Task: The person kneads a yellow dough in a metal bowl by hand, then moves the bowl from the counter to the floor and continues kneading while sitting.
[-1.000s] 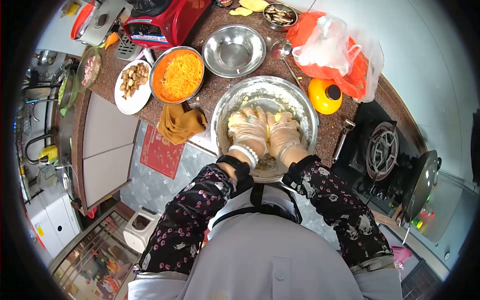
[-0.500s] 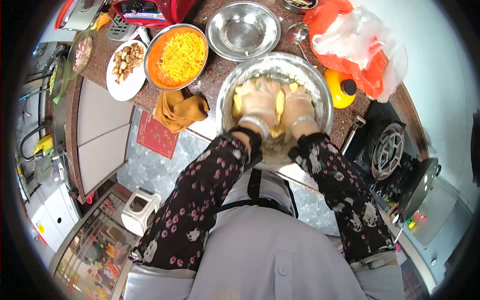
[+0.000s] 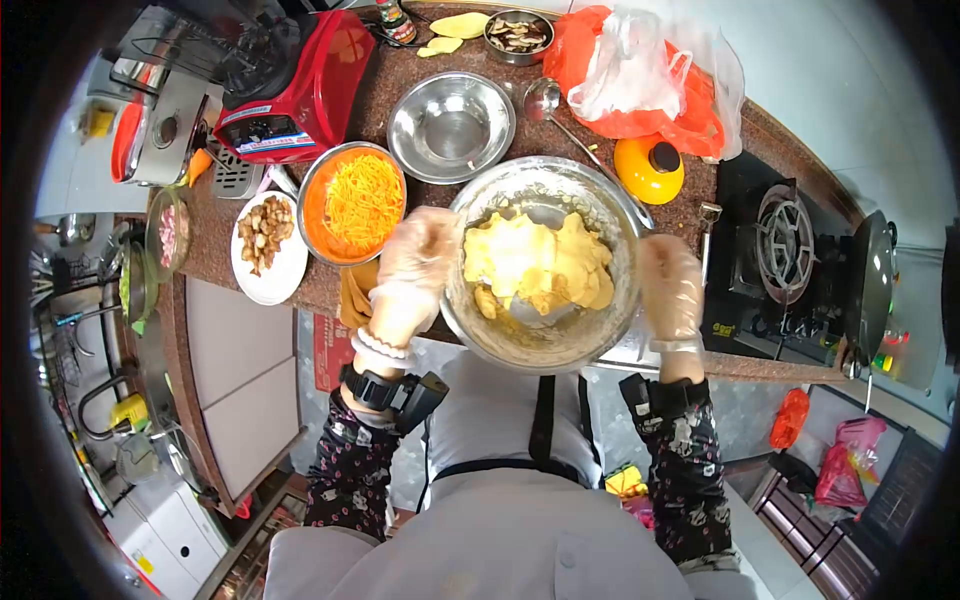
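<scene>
Speckled brown countertop [image 3: 690,175] carries a steel mixing bowl [image 3: 545,340] of yellow dough [image 3: 535,262]; the gloved left hand [image 3: 412,270] at nine o'clock and right hand [image 3: 672,288] at three o'clock, fingers loosely spread, flank its rim, likely to steady it.

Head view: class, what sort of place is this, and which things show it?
Most likely a home kitchen: a gas stove set in the stone counter, a red blender, and a steel mixing bowl of yellow dough.

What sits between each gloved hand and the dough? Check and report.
Only the steel bowl's wall. The left hand and right hand flank the bowl outside its rim; the dough lies inside, uncovered from above.
</scene>
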`<state>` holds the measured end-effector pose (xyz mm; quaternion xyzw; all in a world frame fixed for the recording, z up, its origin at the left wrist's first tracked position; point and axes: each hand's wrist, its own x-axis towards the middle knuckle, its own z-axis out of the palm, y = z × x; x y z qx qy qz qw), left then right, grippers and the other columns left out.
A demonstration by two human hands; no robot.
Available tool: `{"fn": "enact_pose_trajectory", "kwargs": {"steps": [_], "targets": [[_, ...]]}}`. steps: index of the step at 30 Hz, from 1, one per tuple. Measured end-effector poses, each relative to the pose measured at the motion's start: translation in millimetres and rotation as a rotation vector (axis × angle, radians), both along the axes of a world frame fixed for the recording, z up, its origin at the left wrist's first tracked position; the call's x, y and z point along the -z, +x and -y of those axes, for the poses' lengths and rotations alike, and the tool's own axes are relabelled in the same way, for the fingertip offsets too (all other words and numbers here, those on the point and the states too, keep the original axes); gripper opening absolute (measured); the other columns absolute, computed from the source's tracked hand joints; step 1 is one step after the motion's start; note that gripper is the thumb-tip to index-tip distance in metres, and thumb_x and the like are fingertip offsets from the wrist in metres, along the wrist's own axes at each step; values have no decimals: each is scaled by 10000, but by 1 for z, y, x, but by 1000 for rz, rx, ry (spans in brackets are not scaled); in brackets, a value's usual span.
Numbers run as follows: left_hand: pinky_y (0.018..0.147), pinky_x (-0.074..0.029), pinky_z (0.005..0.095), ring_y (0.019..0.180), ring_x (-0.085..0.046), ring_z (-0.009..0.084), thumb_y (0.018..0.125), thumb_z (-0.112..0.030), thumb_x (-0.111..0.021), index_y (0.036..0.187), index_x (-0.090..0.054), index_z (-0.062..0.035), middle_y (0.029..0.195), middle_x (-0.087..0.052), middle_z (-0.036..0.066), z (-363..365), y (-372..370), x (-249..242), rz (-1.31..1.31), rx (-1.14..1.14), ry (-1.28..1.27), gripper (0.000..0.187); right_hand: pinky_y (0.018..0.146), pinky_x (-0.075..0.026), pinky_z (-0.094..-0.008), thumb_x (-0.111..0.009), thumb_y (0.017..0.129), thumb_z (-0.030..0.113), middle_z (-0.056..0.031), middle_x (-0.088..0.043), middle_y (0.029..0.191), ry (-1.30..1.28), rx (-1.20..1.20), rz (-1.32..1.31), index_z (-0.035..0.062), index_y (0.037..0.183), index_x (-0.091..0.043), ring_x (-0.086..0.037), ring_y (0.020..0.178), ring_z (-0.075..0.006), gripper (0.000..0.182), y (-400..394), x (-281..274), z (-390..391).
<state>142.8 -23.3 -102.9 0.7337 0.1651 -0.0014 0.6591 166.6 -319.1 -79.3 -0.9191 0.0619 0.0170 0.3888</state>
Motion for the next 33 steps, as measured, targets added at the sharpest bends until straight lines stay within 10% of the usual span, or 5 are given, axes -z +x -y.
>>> {"fn": "enact_pose_trajectory", "kwargs": {"steps": [5,10,21,31,33], "targets": [[786,-480,409,868,-617,391,841,-260,-635,1033,-611,35,963,-644,249,-15,-10,7,-147,304,761,352,645,-486,-323,-673,840,213,-160,-662,802,51,61,-35,-54,976,-631,-613,679,-245,302,-32,52,23],[734,-464,274,830,-571,111,877,-94,-623,995,-597,47,899,-662,118,-7,-39,4,-112,103,507,186,543,-433,-324,-670,848,163,-69,-590,659,-117,39,-2,-36,876,-619,-521,580,-151,207,-72,14,20],[978,-436,322,1153,-532,154,894,47,-571,1390,-370,19,1266,-561,80,50,-236,-19,-122,726,-98,536,423,-332,-219,-654,855,75,24,-483,641,633,675,-339,46,772,-501,-428,513,-39,176,-370,7,61],[918,-446,354,1076,-596,296,871,-84,-535,1343,-451,-66,1120,-629,200,89,-254,430,-368,1073,637,480,614,-486,-426,-609,813,168,-238,-631,752,337,742,-524,-16,878,-602,-641,684,-337,195,-508,473,52],[871,-467,337,1013,-626,283,893,-83,-535,1295,-503,-93,1092,-644,182,110,-250,503,-375,1104,845,403,430,-455,-325,-578,827,124,-131,-628,676,432,794,-629,-58,986,-583,-581,471,-183,242,-513,552,44]]}}
